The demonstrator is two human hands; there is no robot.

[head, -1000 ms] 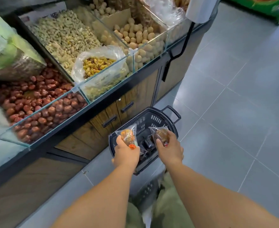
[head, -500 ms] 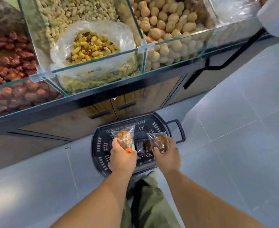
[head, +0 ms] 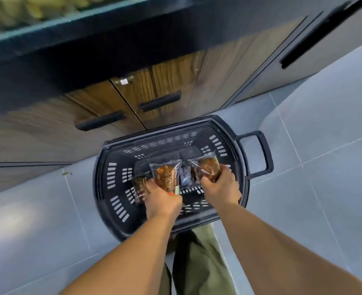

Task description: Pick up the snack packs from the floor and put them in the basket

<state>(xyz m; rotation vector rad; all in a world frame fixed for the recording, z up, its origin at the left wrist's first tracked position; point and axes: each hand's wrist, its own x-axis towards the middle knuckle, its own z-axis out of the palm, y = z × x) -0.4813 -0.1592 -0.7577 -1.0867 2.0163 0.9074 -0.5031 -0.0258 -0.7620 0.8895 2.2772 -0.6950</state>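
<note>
While you're leaning over that grey tiled floor (head: 325, 167) by the wood cabinet (head: 175, 86) with its two black handles, one black basket (head: 98, 177) sits below you. Your left hand (head: 160, 199) has its fingers clamped on one snack pack (head: 166, 175) and your right hand (head: 220, 186) grips a second pack (head: 208, 168), both just over the basket. A third pack (head: 138, 188) shows inside it, beside your left hand.

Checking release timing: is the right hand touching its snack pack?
Touching. The head view shows the right hand gripping the lower end of the dark snack pack, fingers curled round it, above the basket.
</note>
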